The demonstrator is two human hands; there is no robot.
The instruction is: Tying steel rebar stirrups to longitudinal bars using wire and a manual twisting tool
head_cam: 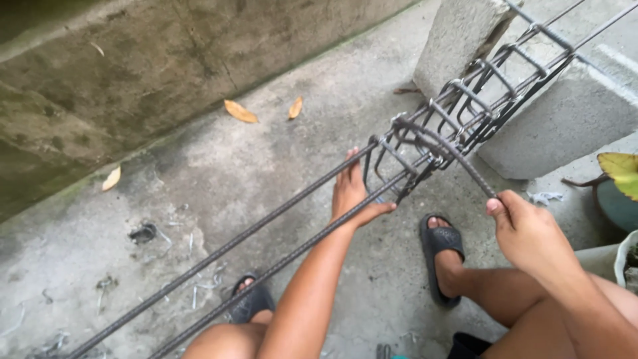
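A cage of long steel rebars (266,229) runs from the lower left up to the upper right, with several bent square stirrups (465,110) bunched along it. My left hand (352,193) wraps around one long bar just beside the nearest stirrup (389,163). My right hand (525,229) pinches the end of a bent rebar piece (458,156) that curves up into the stirrup bunch. Both my feet wear black slides (438,249) on the concrete floor under the bars.
Grey concrete blocks (565,113) carry the far end of the cage at upper right. A mossy concrete wall (100,73) lines the left. Dry leaves (240,112) and wire scraps (186,266) lie on the floor. A potted plant (618,186) stands at the right edge.
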